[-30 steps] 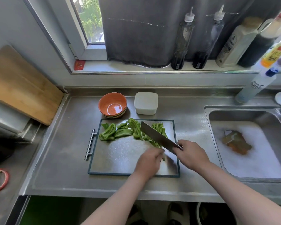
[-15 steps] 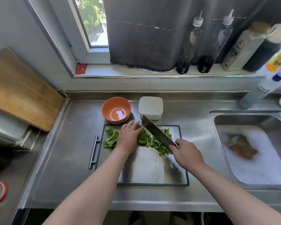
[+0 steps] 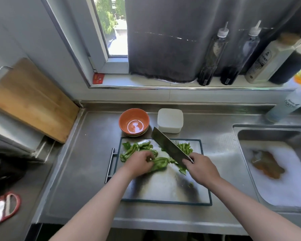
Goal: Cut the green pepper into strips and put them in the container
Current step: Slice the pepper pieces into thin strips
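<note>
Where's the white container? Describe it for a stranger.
Find the steel cutting board on the counter. Behind its far edge stand two vessels. The white container is the right one: square, not round like the orange bowl.

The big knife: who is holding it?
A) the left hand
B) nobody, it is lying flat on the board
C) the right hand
C: the right hand grips the handle of the knife, with the blade slanting over the cutting board, while the left hand holds a green pepper piece.
</note>
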The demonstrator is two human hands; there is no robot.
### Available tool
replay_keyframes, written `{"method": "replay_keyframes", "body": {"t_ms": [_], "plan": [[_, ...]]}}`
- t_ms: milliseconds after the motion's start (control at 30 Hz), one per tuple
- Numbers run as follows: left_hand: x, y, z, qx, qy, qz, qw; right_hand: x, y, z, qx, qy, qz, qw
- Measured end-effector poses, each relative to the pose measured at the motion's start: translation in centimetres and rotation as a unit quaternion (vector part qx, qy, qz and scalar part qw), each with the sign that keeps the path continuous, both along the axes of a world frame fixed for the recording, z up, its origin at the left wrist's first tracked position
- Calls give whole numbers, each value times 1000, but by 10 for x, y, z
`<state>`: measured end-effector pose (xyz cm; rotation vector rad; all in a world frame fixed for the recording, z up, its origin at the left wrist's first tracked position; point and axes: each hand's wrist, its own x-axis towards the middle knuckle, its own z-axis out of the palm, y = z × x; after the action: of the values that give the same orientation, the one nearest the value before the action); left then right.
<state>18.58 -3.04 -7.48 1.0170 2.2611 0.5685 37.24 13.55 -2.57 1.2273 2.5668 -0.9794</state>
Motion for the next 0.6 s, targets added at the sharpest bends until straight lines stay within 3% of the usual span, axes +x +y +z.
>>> {"method": "replay_keyframes", "body": {"t_ms": [133,233,300,367,467,600], "plan": [[14,-21,-7,-135,-10,12,991,-1,-8,2,-2,-17,55,998],[27,-32,-14,-149,4,41,988,2,-17,-1,6,-39,94,995],[38,-38,-15,-92,70,85,990,5,-23,-4,8,-49,119,992],[49,-45,-19,24,153,113,981,6,-28,-8,23,-56,141,988],[68,-53,-28,150,242,33,958,6,-31,-13,39,-51,157,986],[83,-52,-46,157,272,-27,949,6,-31,-15,49,-39,176,982]]}}
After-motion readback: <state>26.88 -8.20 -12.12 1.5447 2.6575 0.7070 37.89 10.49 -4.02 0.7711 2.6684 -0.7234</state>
